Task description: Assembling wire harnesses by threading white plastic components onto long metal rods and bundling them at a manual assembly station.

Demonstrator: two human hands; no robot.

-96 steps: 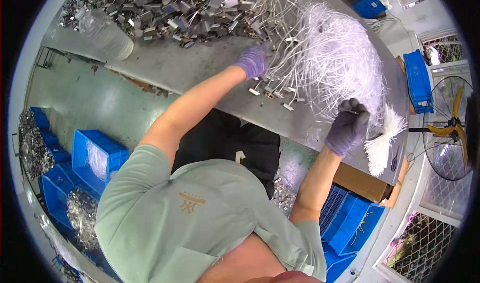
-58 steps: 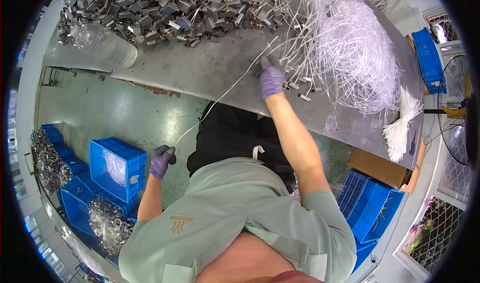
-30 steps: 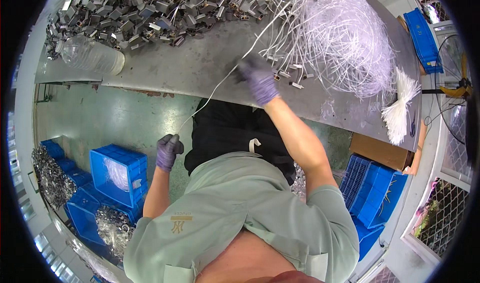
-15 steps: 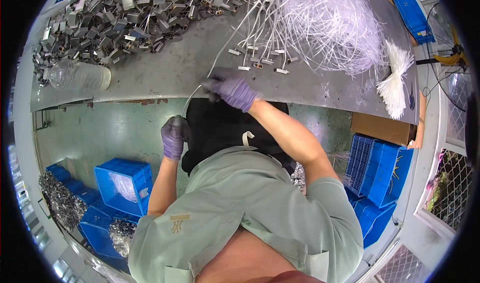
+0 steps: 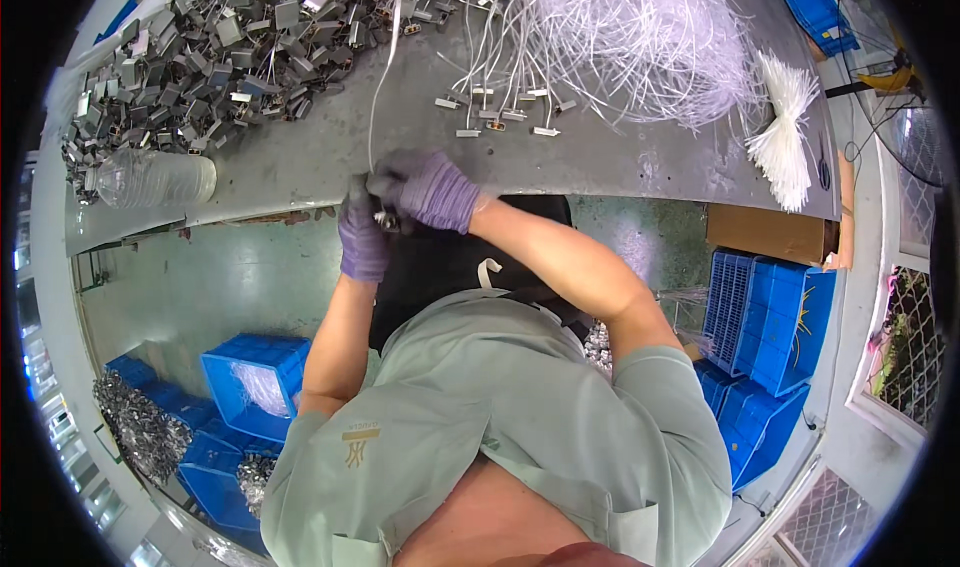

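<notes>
Both my hands wear purple gloves with dark fingers and meet at the near edge of the grey table. My left hand is closed, with a small shiny metal part showing at its fingertips. Against it, my right hand is closed on a thin white wire, which rises from between the hands toward the table's far side. How the wire meets the metal part is hidden by the fingers. Several small metal connectors on white wires lie beyond my right hand.
A heap of grey metal-cased pieces covers the far left, beside a clear plastic bottle. Tangled white wires and a tied white bundle lie on the right. Blue crates and a cardboard box stand below the table.
My hands have come together: the right moved left and slightly nearer, the left moved up and right. The wire stretch between them no longer shows, and a metal part is visible there.
</notes>
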